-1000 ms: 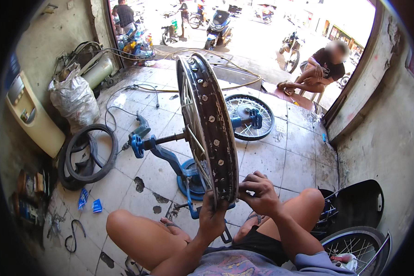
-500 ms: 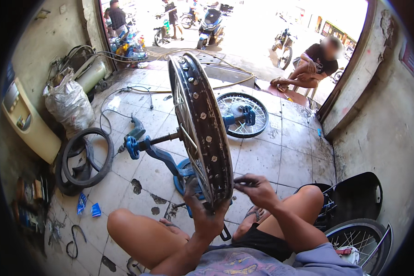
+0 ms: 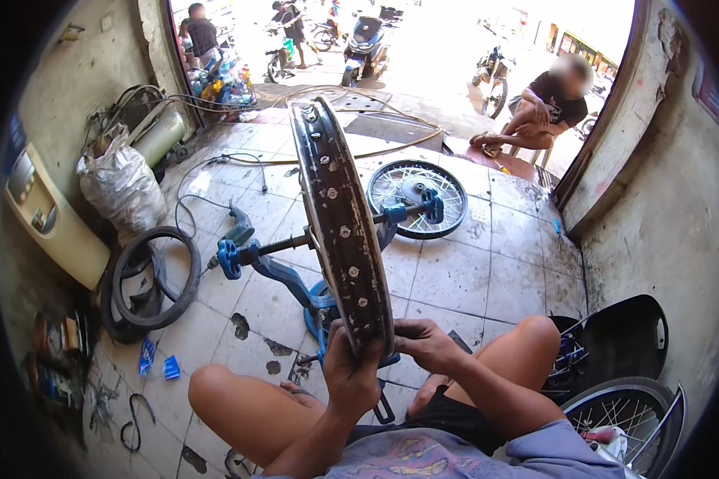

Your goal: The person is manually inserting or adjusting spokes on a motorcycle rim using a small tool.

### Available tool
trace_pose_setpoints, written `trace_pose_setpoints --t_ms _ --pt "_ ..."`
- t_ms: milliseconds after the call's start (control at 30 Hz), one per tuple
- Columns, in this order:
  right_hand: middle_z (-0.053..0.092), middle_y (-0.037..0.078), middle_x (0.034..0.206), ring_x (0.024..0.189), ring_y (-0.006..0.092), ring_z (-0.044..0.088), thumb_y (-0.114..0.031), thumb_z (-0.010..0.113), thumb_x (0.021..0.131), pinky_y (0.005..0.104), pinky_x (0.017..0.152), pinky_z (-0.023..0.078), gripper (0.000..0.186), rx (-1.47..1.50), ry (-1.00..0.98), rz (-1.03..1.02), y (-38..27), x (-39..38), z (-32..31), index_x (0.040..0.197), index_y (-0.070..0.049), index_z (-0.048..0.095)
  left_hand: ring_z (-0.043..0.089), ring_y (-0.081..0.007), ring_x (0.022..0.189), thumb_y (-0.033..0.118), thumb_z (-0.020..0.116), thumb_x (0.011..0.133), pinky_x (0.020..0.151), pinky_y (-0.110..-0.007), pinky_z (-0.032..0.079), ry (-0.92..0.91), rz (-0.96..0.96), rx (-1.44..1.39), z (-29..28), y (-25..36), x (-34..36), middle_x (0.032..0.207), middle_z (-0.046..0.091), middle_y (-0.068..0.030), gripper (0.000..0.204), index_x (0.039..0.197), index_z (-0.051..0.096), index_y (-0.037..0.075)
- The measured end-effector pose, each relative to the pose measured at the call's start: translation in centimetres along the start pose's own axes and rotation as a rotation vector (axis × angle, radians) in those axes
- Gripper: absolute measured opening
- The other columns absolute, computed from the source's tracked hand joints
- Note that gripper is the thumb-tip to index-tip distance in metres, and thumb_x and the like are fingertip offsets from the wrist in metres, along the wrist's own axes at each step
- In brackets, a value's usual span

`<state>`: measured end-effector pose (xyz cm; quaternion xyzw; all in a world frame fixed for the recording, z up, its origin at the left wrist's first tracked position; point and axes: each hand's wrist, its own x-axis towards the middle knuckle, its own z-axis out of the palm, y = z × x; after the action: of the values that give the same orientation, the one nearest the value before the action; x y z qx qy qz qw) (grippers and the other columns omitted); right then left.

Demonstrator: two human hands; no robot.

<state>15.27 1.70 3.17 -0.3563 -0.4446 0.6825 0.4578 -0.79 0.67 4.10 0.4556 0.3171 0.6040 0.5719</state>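
Observation:
A black wheel rim [image 3: 345,231] with silver edges and nipple holes stands upright before me. It is mounted on an axle in a blue truing stand [image 3: 284,275]. My left hand [image 3: 351,371] is closed round the bottom of the rim, thumb and fingers on its two sides. Beside it, my right hand [image 3: 427,345] is closed in a pinch at the rim's lower right edge. Whatever lies between those fingertips is too small or hidden to make out. The spokes on the rim's far side are mostly out of sight.
Another spoked wheel [image 3: 417,199] lies on the tiled floor beyond. Two tyres [image 3: 156,275], a green drill [image 3: 237,227] and a white sack [image 3: 121,188] are at left. A motorcycle wheel [image 3: 623,415] stands at lower right. A seated person [image 3: 547,104] is by the doorway.
The rim has turned to show its outer face more squarely. My right hand has moved left and in against the rim's edge. My left hand keeps its grip at the bottom.

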Motion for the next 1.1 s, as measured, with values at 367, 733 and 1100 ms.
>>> trace_pose_setpoints --t_ms 367,733,1100 --pt "0.060 0.004 0.088 0.089 0.0195 0.059 -0.017 0.070 0.091 0.0347 0.082 0.047 0.023 -0.787 0.316 -0.454 0.3 0.1 -0.5 0.111 -0.007 0.071 0.059 -0.0146 0.099 0.005 0.067 0.093 0.084 -0.027 0.048 0.033 0.134 0.091 0.0 -1.0 -0.1 0.109 0.058 -0.0075 0.020 0.110 0.058 -0.001" --pt "0.058 0.006 0.084 0.078 0.0213 0.056 -0.015 0.073 0.089 0.0350 0.071 0.048 0.019 -0.597 0.266 -0.286 -2.2 0.2 0.6 0.107 -0.009 0.073 0.061 -0.0108 0.094 -0.002 0.069 0.091 0.082 -0.025 0.050 0.065 0.087 0.026 0.1 -0.6 -0.1 0.111 0.061 -0.0068 0.025 0.112 0.056 -0.001" --pt "0.058 0.007 0.085 0.083 0.0254 0.057 -0.010 0.074 0.084 0.0360 0.073 0.047 0.022 -0.784 0.297 -0.355 -3.3 0.7 0.8 0.106 -0.004 0.072 0.062 -0.0105 0.091 0.000 0.072 0.089 0.081 -0.024 0.050 0.122 0.121 0.034 0.2 -0.8 -0.3 0.101 0.064 -0.0028 0.029 0.114 0.058 0.001"
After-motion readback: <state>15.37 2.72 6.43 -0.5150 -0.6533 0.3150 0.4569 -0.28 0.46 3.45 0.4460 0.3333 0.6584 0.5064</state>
